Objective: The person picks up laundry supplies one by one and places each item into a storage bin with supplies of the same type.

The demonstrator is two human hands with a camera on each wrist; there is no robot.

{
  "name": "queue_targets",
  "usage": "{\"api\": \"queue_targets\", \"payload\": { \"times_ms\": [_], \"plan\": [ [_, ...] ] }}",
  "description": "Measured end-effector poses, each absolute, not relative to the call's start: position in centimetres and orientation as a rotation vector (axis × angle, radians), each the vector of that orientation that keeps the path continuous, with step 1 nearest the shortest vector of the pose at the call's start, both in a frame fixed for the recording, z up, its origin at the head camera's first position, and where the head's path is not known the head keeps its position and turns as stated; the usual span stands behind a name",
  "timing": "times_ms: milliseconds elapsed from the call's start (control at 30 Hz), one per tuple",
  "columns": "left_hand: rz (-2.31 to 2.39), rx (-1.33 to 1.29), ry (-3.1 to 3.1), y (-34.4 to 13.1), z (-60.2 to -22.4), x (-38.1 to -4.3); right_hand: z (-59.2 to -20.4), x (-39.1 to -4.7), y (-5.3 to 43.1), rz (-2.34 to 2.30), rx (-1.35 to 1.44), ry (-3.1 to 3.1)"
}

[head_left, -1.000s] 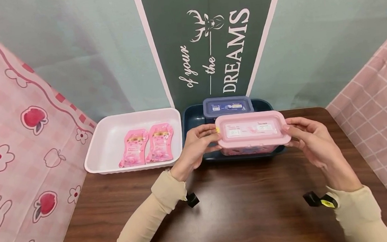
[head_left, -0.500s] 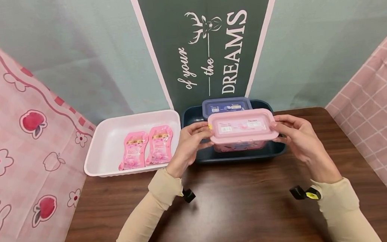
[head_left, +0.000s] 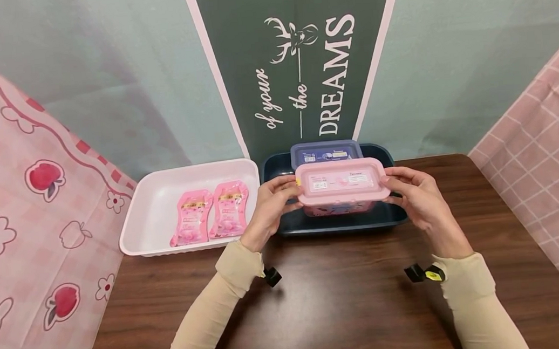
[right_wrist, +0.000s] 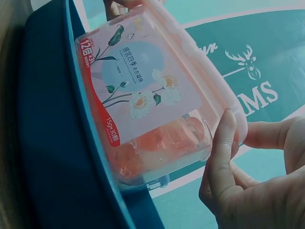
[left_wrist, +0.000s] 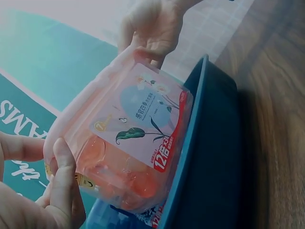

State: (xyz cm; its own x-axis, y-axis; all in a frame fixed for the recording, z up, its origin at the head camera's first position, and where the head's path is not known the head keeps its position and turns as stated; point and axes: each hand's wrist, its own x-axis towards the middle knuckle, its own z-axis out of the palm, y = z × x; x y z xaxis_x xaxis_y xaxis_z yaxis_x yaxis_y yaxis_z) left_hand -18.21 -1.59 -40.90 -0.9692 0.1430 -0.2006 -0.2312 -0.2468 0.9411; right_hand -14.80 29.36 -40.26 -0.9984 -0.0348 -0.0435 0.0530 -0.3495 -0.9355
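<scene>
A clear plastic box of laundry pods with a pink lid (head_left: 342,183) is held between both hands, over the dark blue tray (head_left: 341,225). My left hand (head_left: 272,210) pinches the lid's left end, and my right hand (head_left: 422,199) pinches the right end. Orange-pink pods show through the wall of the box (left_wrist: 138,133) in the left wrist view. In the right wrist view the floral label of the box (right_wrist: 138,76) faces the camera, its lower edge close to the tray rim. Behind it a blue-lidded box (head_left: 324,152) sits in the same tray, partly covered.
To the left stands a white tray (head_left: 151,216) with two pink pouches (head_left: 192,218) lying in its right half. Both trays rest on a dark wooden table (head_left: 346,289). A printed curtain (head_left: 274,104) hangs close behind them, with pink cloths at both sides.
Both hands have carried the pink-lidded box leftward and slightly back over the dark blue tray. The blue-lidded box and the pouches stay in their places.
</scene>
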Motion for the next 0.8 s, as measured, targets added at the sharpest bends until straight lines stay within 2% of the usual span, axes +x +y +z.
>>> {"api": "queue_targets", "payload": {
  "times_ms": [800],
  "plan": [
    [2.217,-0.141,1.850,-1.9,-43.0,-18.9,-42.3,-15.1,29.1,-2.379,0.116,1.929]
  ]
}}
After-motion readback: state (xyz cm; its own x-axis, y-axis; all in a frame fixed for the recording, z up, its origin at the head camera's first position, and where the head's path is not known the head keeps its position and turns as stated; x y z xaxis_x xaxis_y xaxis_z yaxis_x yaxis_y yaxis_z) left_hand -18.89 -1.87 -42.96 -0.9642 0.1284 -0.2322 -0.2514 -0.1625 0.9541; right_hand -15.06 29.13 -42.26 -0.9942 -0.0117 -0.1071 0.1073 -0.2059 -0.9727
